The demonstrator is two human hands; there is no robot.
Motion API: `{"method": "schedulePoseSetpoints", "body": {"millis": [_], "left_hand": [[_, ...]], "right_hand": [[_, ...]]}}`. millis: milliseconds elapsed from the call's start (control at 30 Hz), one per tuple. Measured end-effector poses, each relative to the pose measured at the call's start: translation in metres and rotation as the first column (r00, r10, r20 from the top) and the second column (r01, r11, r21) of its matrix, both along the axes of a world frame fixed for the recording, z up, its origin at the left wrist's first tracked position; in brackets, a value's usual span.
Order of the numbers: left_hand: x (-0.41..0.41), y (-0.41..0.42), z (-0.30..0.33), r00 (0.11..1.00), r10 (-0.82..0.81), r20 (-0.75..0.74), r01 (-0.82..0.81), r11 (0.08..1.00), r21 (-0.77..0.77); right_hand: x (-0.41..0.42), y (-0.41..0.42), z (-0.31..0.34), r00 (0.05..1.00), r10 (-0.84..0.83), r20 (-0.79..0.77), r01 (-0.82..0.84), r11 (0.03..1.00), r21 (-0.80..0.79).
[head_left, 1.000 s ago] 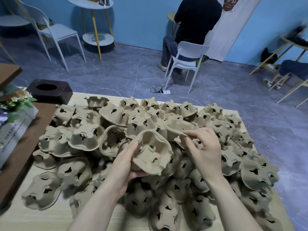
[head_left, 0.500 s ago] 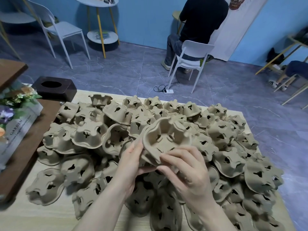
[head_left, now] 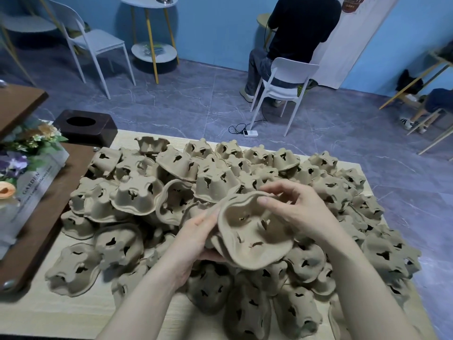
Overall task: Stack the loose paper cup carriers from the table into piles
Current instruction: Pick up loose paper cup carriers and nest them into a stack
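Between the two hands: held carriers [head_left: 255, 238], a few nested together, hollow side turned up toward the camera, lifted just above the heap.
Left hand [head_left: 196, 238]: under and against the left edge of the held carriers, thumb lying along the rim, fingers curled beneath and gripping.
Right hand [head_left: 297, 212]: on the upper right rim of the held carriers, thumb inside the rim, fingers curled over the back edge, pinching it.
Beneath both hands: loose carriers [head_left: 137, 195], a wide brown heap, most lying bottom up with dark cut-outs showing, some overlapping, a few tipped on their sides.
Just left of the left hand: one carrier on edge [head_left: 171, 204], hollow facing the hands, leaning in the heap.
Under the heap: table [head_left: 61, 315], pale wood, bare strip showing near the left forearm.
Well left of the left hand: brown side table [head_left: 36, 244] touching the pale one, carrying a flower box [head_left: 27, 173] lettered GARDEN.
Beyond that, far left: dark wooden block [head_left: 84, 126] with a round hole in its top.
Past the heap, ahead of the right hand: grey tiled floor, power strip [head_left: 250, 133] with cable, white chair [head_left: 285, 82] with a seated person [head_left: 299, 33] facing away.
Far left of the hands: second white chair [head_left: 93, 42] and a round two-tier stand [head_left: 153, 49] against a blue wall.
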State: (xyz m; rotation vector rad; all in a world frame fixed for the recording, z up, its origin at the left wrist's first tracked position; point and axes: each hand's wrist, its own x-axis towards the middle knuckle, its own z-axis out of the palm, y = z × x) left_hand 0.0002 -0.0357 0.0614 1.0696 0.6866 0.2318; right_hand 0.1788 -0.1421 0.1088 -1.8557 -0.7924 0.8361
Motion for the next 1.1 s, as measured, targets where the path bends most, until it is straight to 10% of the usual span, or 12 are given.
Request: {"method": "schedulePoseSetpoints", "body": {"millis": [400, 1100], "left_hand": [[0.000, 0.001, -0.002, 0.989, 0.151, -0.011, -0.151, 0.987, -0.054], [0.015, -0.011, -0.006, 0.988, 0.140, -0.062, -0.142, 0.989, -0.033]], "right_hand": [[-0.026, -0.014, -0.018, 0.851, -0.349, -0.393, 0.415, 0.905, 0.095], [-0.068, -0.031, -0.056, 0.762, -0.628, -0.158, 0.646, 0.719, 0.256]]}}
